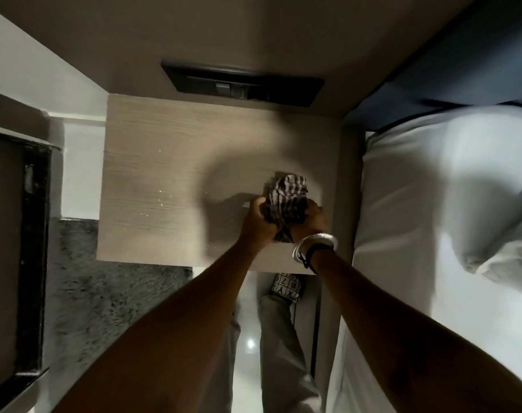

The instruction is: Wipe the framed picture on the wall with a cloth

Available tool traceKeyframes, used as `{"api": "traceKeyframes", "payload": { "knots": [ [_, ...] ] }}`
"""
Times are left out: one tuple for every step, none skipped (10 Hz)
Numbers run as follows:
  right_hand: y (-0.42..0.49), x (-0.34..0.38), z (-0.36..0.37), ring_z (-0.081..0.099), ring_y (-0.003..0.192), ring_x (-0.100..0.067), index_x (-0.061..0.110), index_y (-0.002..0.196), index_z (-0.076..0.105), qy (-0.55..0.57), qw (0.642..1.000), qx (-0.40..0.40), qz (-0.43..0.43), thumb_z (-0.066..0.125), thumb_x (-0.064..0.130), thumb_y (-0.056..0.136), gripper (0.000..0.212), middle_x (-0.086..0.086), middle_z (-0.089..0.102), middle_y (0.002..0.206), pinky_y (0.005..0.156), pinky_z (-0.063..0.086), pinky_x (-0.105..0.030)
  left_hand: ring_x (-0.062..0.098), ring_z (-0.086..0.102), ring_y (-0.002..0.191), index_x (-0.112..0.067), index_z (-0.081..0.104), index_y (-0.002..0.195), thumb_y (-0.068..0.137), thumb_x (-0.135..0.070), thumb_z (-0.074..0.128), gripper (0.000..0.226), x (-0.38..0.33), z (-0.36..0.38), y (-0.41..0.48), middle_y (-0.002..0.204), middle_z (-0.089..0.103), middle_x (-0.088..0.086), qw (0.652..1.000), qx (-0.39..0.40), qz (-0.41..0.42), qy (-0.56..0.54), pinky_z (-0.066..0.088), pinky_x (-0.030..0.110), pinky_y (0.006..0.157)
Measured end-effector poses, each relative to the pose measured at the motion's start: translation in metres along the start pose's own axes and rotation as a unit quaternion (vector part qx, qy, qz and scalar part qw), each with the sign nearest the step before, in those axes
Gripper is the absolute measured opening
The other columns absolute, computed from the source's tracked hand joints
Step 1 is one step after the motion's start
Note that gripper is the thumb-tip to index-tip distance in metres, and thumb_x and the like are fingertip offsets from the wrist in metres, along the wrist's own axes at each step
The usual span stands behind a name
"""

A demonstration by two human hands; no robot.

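A dark-and-white checked cloth [286, 201] is bunched between both my hands, just above the near right part of a pale wooden bedside table [164, 180]. My left hand [258, 222] grips its left side and my right hand [310, 219] grips its right side. My right wrist wears metal bangles and a dark band. No framed picture is in view.
A black switch panel [241, 84] is set in the beige wall behind the table. A bed with white sheets and a pillow [447, 189] lies to the right. A grey rug [104, 293] and a dark door frame [33, 248] are on the left. My legs and patterned footwear [286, 289] stand on a glossy floor.
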State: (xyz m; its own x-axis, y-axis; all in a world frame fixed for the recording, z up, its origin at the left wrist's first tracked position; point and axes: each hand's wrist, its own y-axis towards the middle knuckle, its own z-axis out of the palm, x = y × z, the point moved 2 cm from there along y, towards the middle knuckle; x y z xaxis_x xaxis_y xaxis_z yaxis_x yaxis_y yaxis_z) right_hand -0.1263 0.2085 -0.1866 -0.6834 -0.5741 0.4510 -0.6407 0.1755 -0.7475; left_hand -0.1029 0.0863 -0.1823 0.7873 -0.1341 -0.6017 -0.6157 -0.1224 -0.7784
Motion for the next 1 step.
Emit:
{"api": "traceKeyframes", "payload": {
  "knots": [
    [-0.0061, -0.0215, 0.0088, 0.053, 0.105, -0.026, 0.019, 0.136, 0.05, -0.031, 0.999, -0.007, -0.005, 0.067, 0.025, 0.085, 0.055, -0.012, 0.043, 0.133, 0.098, 0.041, -0.03, 0.027, 0.062, 0.111, -0.005, 0.043, 0.133, 0.079, -0.008, 0.074, 0.062, 0.0124, 0.0083, -0.0138, 0.121, 0.064, 0.014, 0.998, -0.009, -0.017, 0.067, 0.054, 0.038, 0.092]
  ]
}}
